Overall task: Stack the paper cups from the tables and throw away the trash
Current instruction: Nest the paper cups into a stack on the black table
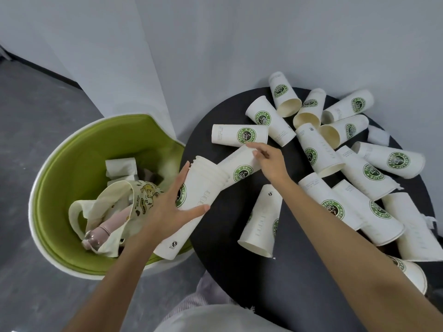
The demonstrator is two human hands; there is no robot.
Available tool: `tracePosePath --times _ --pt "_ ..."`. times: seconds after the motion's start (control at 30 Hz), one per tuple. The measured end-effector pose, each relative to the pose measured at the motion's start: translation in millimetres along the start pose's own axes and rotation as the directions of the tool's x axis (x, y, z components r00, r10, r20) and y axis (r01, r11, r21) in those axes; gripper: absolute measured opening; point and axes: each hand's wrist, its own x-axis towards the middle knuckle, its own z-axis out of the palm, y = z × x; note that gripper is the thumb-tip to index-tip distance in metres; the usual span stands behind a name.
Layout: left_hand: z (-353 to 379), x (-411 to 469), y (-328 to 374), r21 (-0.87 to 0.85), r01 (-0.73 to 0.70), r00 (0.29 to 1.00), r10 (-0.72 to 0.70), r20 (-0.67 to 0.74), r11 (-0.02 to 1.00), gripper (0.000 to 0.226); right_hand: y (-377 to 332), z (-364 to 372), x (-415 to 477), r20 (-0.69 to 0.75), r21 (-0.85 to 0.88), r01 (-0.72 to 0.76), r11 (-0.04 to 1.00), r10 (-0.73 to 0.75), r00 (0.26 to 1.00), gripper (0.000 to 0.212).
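Left hand (167, 207): curled round the side of the stack of cups (203, 188), which is held tilted at the left edge of the tabletop (287, 271).
Right hand (271, 161): the far end of a single cup (239, 164) is pinched; its near end is seated in the stack's mouth.
Loose cups (366, 173): laid on their sides across the far and right edges.
Green chair (79, 164): a cloth bag (115, 204) is held in its seat.

Toppled paper cups (239, 135) cover the black table (215, 259).

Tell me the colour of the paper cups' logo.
Green with white lettering; the logo shows best in head view.
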Motion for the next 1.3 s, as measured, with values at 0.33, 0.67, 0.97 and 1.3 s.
tracePosePath --times 0.33,0.67,0.97,1.3 --pt "16 -5 15 -0.016 -0.056 0.992 0.057 0.110 0.998 0.103 -29 -83 -30 -0.309 0.136 0.094 0.986 -0.048 0.950 0.030" --pt "35 -4 38 0.075 -0.134 0.974 0.118 0.192 0.988 0.104 -45 -98 -63 -0.162 0.158 0.145 0.977 -0.119 0.980 0.029" --pt "51 -3 52 0.022 -0.117 0.960 0.107 0.259 0.993 0.093 -39 -72 -93 0.035 0.175 0.131 0.976 -0.139 0.990 0.029" --pt "64 -4 53 -0.004 -0.163 0.952 0.158 0.262 0.987 0.086 -34 -59 -116 0.073 0.159 0.097 0.982 -0.110 0.991 0.029"
